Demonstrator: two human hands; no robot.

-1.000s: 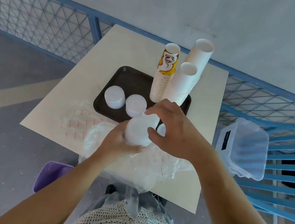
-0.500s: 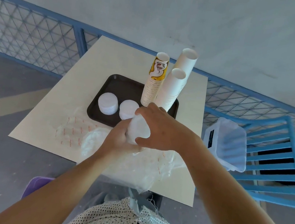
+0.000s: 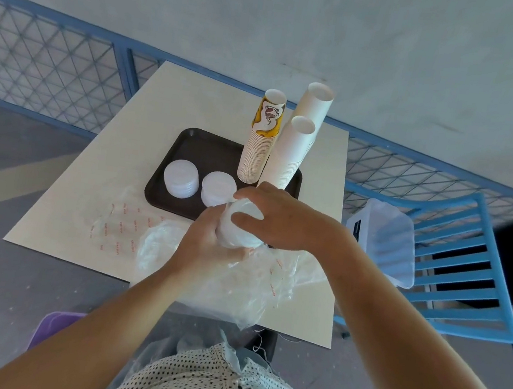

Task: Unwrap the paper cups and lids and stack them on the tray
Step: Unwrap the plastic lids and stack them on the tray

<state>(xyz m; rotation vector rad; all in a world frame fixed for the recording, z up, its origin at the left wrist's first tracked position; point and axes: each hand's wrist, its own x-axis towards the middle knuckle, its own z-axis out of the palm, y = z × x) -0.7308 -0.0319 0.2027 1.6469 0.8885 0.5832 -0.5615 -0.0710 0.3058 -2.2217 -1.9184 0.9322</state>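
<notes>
We grip the lids [image 3: 237,229] in both hands, left hand [image 3: 205,243] cupping from below, right hand [image 3: 290,227] curled over the top, just above the near edge of the tray [image 3: 208,151]. Loose wrap [image 3: 235,290] hangs beneath; if it snags or our grip slackens, lids may scatter or topple the tall cups [image 3: 259,152].

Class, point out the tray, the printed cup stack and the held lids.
tray [image 3: 202,150]: head view, bare far corner.
printed cup stack [image 3: 253,157]: head view, stacked rims.
held lids [image 3: 237,236]: head view, lower side.

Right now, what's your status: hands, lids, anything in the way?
Left hand and right hand both grip stack of white plastic lids. Stack not yet on dark brown tray. Crumpled clear plastic wrapper lies beneath hands.
</notes>
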